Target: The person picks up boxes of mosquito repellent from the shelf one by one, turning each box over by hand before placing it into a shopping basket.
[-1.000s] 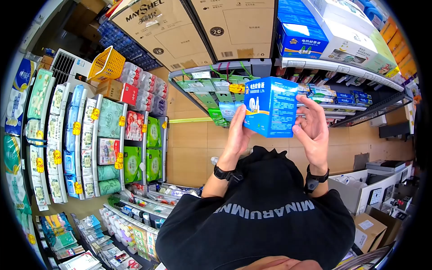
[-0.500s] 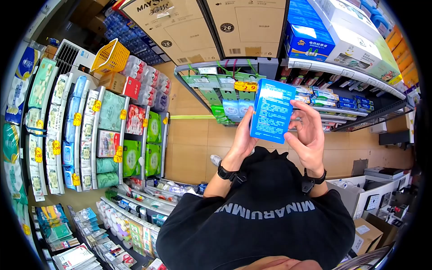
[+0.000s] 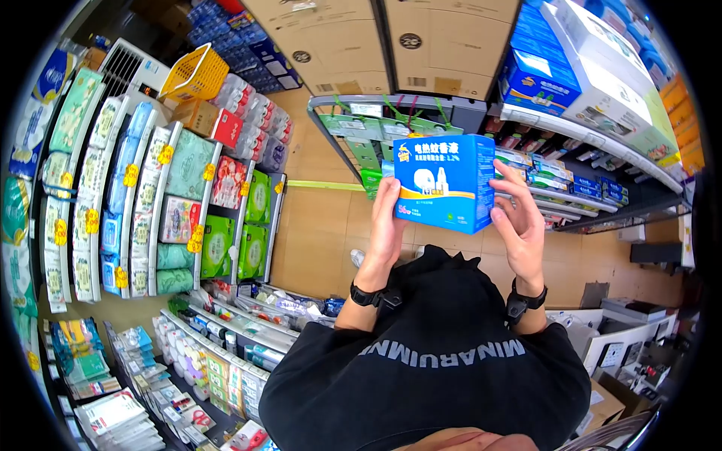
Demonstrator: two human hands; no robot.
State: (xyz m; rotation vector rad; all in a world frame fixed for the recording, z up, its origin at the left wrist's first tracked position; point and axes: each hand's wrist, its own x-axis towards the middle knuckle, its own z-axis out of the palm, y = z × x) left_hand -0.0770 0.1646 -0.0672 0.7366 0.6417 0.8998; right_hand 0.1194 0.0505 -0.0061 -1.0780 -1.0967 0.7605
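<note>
A blue box of electric mosquito-repellent liquid (image 3: 444, 184) is held up in front of my chest, its printed front and narrow right side showing. My left hand (image 3: 385, 233) grips the left edge, with part of its fingers hidden behind the box. At the right edge, my right hand (image 3: 520, 225) is curled, its thumb and fingertips against the side panel. Each wrist has a black strapped device.
Similar blue boxes (image 3: 538, 79) are stacked on the upper right shelf. Shelves of tissue packs (image 3: 218, 244) stand to the left, near a yellow basket (image 3: 194, 73). Large cartons (image 3: 444, 49) rise ahead, behind a hanging-goods rack (image 3: 350, 128). Tiled floor (image 3: 316, 233) lies between.
The box has turned from its text-covered panel to its picture front, with the side panel now facing right. My left hand has shifted left with it; my right hand stays at the right edge.
</note>
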